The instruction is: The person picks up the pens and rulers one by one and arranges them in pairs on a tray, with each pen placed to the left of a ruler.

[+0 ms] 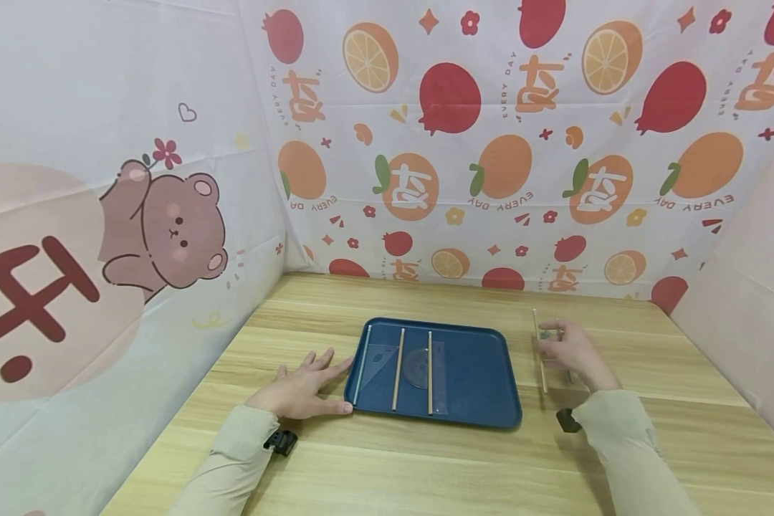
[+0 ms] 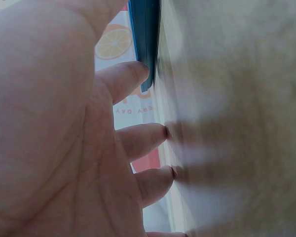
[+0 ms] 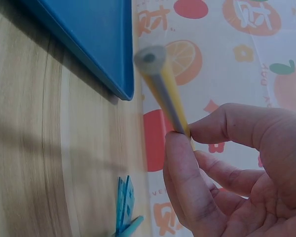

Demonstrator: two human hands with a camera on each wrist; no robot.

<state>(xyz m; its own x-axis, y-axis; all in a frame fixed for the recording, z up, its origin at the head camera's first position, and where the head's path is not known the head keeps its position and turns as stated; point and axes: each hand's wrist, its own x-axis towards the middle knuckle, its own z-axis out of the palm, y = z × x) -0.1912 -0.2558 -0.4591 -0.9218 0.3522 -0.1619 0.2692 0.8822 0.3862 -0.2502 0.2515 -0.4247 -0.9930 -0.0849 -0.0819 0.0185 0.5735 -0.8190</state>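
Note:
A yellow pencil (image 3: 164, 94) is pinched between the thumb and fingers of my right hand (image 1: 572, 352), right of the blue tray (image 1: 480, 373). In the right wrist view its unsharpened-looking end points toward the camera. My left hand (image 1: 303, 387) lies with fingers spread, its thumb and index fingertips at the tray's left rim. On the tray lie a teal pencil (image 1: 361, 369), two yellowish pencils, one at the middle left (image 1: 398, 369) and one further right (image 1: 430, 383), a clear set square (image 1: 377, 362), a clear protractor (image 1: 416, 369) and a clear ruler (image 1: 441, 390).
Thin teal pieces (image 3: 124, 202) stand or lie on the wooden table (image 1: 387, 466) near my right hand, partly hidden by it in the head view. Printed cloth (image 1: 451, 172) hangs behind the table and along both sides.

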